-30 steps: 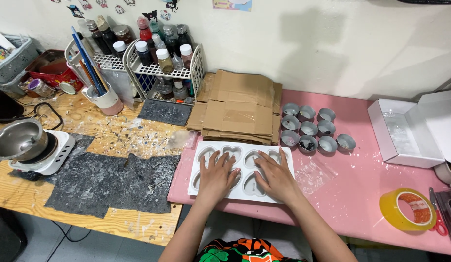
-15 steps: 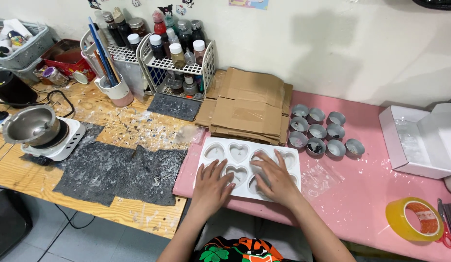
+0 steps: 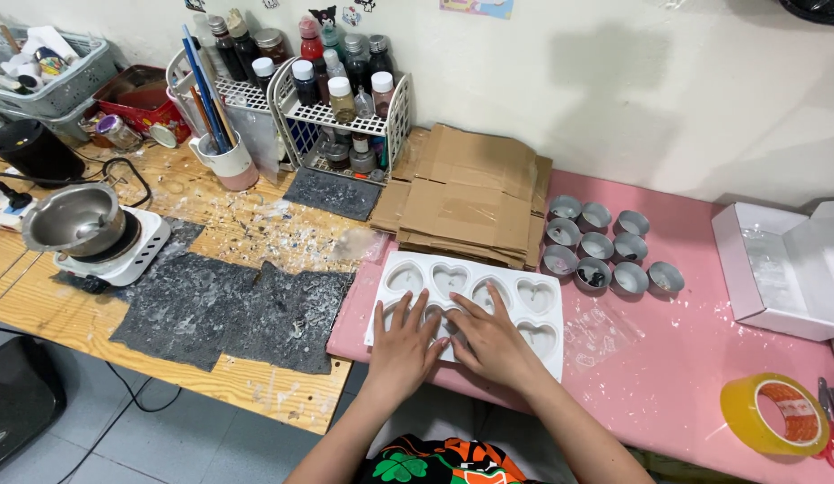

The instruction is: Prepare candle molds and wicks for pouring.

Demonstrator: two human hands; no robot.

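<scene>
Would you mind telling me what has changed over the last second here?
Little changed: both hands slid slightly toward the near edge of the white heart mold, left hand and right hand still flat on it. The mold, tins and tape roll stayed put.

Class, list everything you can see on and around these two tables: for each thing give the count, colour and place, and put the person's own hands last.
Heart mould: 1, white, near edge of pink table, under both hands.
Foil cups: about 10, silver, clustered right of the cardboard.
Cardboard: 1 flattened stack, brown, behind the mould.
Box: 1, white, open, far right.
Tape roll: 1, yellow, near right corner.
Wire rack: 1, white, holding bottles, by the wall.
Cup of brushes: 1, white, left of the rack.
Pot on hotplate: 1, metal on white, wooden table, left.
Dark mats: several, grey, wooden table.
Left hand: flat on the mould.
Right hand: flat on the mould.
</scene>
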